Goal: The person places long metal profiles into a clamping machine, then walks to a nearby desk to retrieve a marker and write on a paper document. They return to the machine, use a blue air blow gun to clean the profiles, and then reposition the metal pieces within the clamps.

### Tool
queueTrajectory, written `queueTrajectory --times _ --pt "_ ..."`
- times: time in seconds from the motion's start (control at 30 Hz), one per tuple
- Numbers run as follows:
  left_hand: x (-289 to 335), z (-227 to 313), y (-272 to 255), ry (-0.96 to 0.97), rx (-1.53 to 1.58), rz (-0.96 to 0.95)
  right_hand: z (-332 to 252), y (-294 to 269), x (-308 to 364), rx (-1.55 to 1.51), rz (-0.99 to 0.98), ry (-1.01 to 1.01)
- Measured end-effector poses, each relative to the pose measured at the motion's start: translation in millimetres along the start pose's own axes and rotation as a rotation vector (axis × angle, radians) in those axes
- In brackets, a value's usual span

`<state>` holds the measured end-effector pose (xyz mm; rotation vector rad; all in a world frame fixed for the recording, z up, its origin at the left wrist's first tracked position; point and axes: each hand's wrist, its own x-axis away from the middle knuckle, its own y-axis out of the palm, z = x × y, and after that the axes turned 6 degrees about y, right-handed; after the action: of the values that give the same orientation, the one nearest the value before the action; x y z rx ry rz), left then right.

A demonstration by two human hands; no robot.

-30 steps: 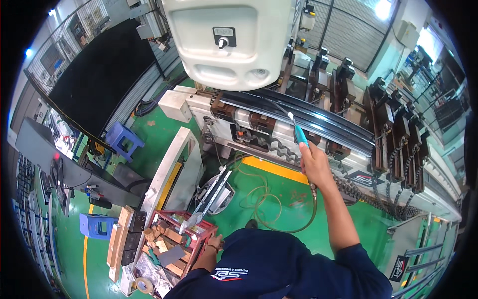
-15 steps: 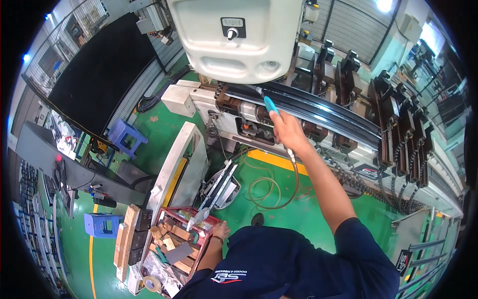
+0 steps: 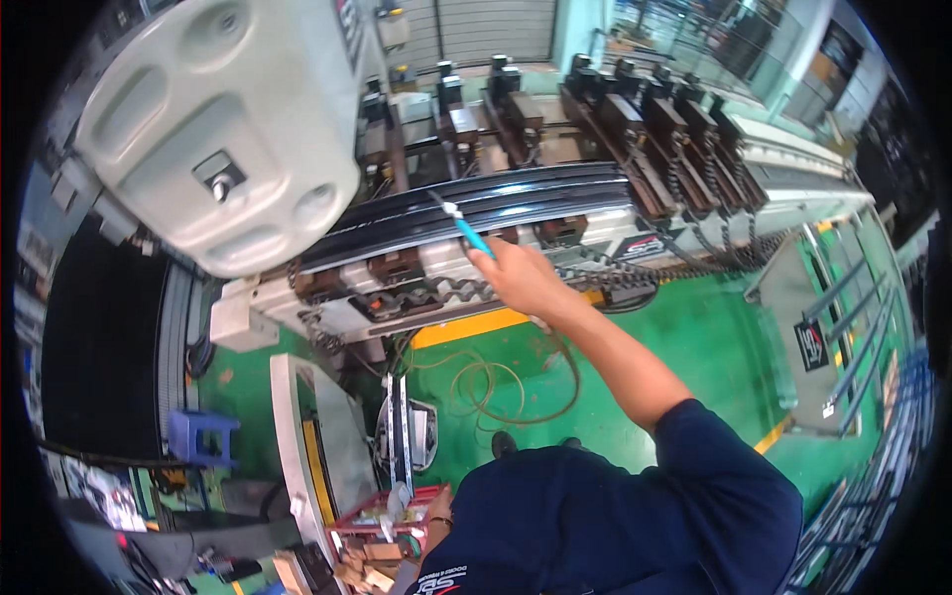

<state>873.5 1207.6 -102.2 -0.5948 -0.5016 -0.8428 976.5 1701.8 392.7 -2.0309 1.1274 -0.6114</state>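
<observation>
My right hand (image 3: 521, 278) is closed around a light-blue air blow gun (image 3: 472, 235), its tip directed at long dark profiles (image 3: 535, 188) lying side by side on the machine bed. A thin air hose (image 3: 573, 382) hangs from beneath that hand and loops toward the floor. Low in the view, my left hand (image 3: 439, 504) is beside the rim of a red crate (image 3: 342, 523) holding wooden blocks. Its fingers are too small and partly hidden to make out their pose.
A large pale machine head (image 3: 149, 198) with a knob overhangs the bed on the left. Several dark clamps (image 3: 615, 139) stand along the bed. A grey bin (image 3: 424, 436), a blue stool (image 3: 201, 436) and a rack cart (image 3: 808, 337) stand on the green floor.
The view has swung to the right, so the machine head sits further left. My right hand has carried the blow gun rightward along the profiles. My left hand stays by the crate.
</observation>
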Motion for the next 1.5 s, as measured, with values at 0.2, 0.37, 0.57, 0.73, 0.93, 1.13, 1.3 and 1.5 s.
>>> queueTrajectory --times 0.2,0.37,0.57,0.73,0.93,1.13,1.3,1.5 --pt "-46.0 55.7 -14.4 -0.394 0.375 -0.085 105.0 -62.1 31.3 0.160 0.372 0.263" --pt "-80.1 101.7 -35.3 -0.263 0.206 -0.116 109.6 -40.4 36.5 0.156 0.318 0.173" --pt "-91.2 127.3 -26.3 -0.210 0.227 -0.132 107.0 -50.2 58.9 0.075 0.334 0.223" --pt "-67.0 103.3 -17.7 -0.301 0.216 -0.148 69.9 -40.9 124.7 0.043 0.255 0.085" --pt "-40.8 86.5 -12.6 -0.389 0.257 -0.162 93.3 -62.0 125.2 0.080 0.334 0.256" --pt "-38.9 92.2 -14.6 -0.365 0.274 -0.167 117.3 -66.7 120.6 0.103 0.427 0.303" --pt "-52.6 92.6 -13.4 -0.346 0.276 -0.153 132.5 -75.3 141.2 0.125 0.447 0.377" --pt "-62.9 85.9 -17.7 -0.330 0.167 -0.185 140.4 -83.0 146.5 0.055 0.490 0.396"
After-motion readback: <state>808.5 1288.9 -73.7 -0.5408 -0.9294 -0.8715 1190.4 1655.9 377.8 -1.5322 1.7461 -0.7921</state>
